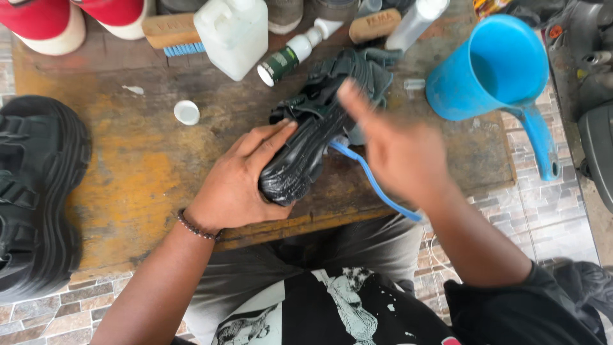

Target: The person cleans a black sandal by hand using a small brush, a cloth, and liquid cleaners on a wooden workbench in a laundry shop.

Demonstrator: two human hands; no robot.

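A chunky black shoe (35, 198) lay at the far left, hanging partly over the edge of the worn wooden table (134, 166). Further in, a small white cap (186, 112) sat alone on the wood, with a wooden brush with blue bristles (172, 33) and a white plastic jug (233, 35) at the back edge beyond it.

The left hand (246, 182) had its grip closed around the near end of a black sandal (316, 131), fingers wrapped over the wet, soapy sole and thumb underneath, holding it tilted just above the table's front edge. A small white bottle with a dark green label (285, 59) lay on its side just behind the sandal.

The right hand (396, 150) hovered over the sandal's middle, blurred; its grip was loosely curled on a thin blue handle (373, 185) that ran out beneath the palm, one finger stretched toward the straps. How tightly it clasped the handle could not be told.

At the far right stood a blue plastic jug (495, 70), well apart from both hands.
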